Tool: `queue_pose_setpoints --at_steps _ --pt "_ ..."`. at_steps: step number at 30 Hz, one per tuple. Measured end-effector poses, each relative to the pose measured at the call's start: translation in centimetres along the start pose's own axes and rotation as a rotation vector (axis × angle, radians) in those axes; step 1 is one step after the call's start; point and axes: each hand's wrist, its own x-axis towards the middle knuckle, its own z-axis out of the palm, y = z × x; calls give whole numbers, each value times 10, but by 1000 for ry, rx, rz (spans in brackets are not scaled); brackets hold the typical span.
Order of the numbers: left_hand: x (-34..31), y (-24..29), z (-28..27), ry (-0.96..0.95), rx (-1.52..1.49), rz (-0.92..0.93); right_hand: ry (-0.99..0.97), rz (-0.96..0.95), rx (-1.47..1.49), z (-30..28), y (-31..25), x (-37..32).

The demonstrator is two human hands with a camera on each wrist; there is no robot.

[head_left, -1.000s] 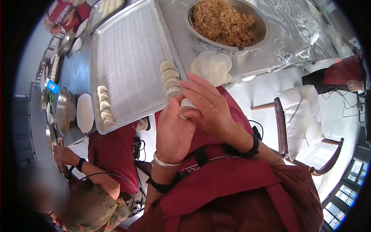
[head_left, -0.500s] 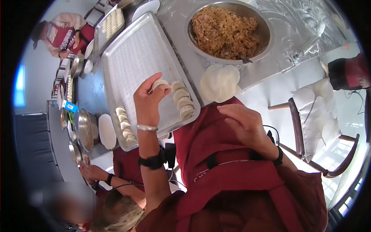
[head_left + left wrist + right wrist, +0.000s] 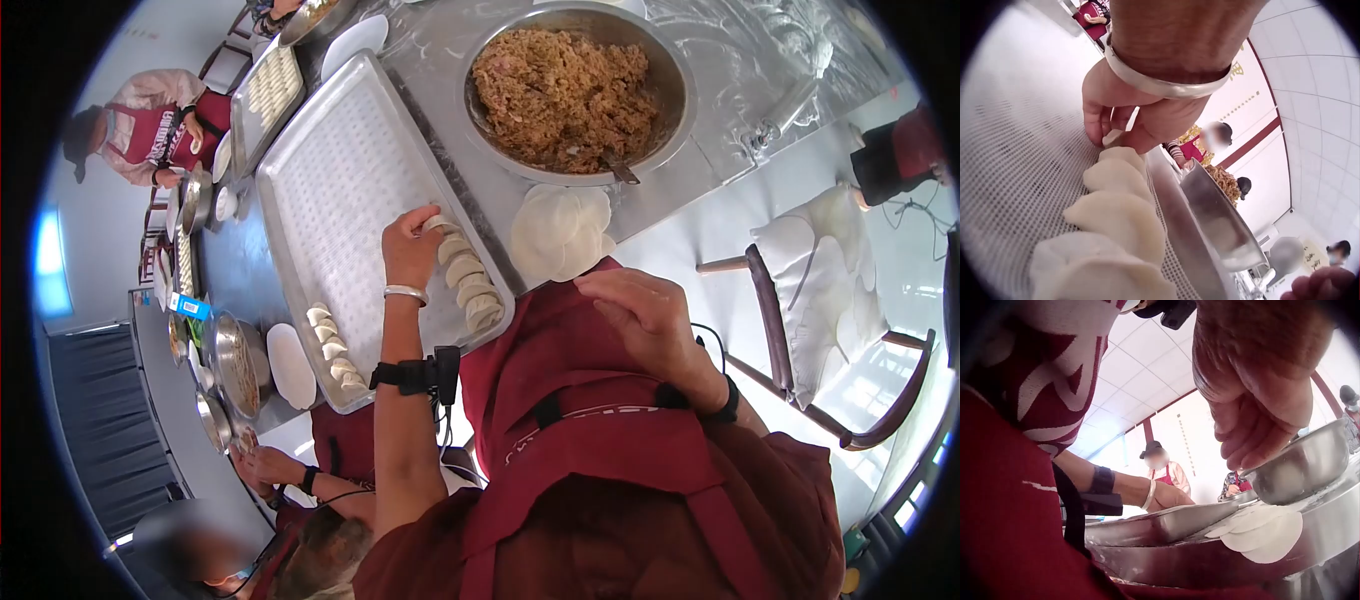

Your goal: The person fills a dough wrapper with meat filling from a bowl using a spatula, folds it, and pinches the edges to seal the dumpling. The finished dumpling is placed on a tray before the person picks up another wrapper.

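Observation:
My left hand reaches over the metal tray and pinches a folded dumpling between thumb and fingers. That dumpling is at the far end of a row of dumplings along the tray's right side, mostly covered by the hand in the head view. In the left wrist view, the fingertips are right at the tray's perforated surface. My right hand hovers in front of the apron, fingers relaxed and holding nothing. Just beyond it, a stack of round dough wrappers lies at the table edge.
A big metal bowl of brown filling stands behind the wrappers, a utensil handle sticking out. A shorter dumpling row lines the tray's left side. Another person works at the left, and a cushioned chair stands at the right.
A second ago both hands were together around the dumpling. They parted, and the left hand carried it over the tray, then right to the row's far end. The right hand stayed near the apron.

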Motion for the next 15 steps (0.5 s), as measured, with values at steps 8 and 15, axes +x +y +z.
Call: queue_pose_setpoints --at_steps 8,15 --pt "-3 1 5 50 81 75 16 42 12 3 4 2" --pt "-5 -2 4 76 223 230 48 107 -29 0 12 1"
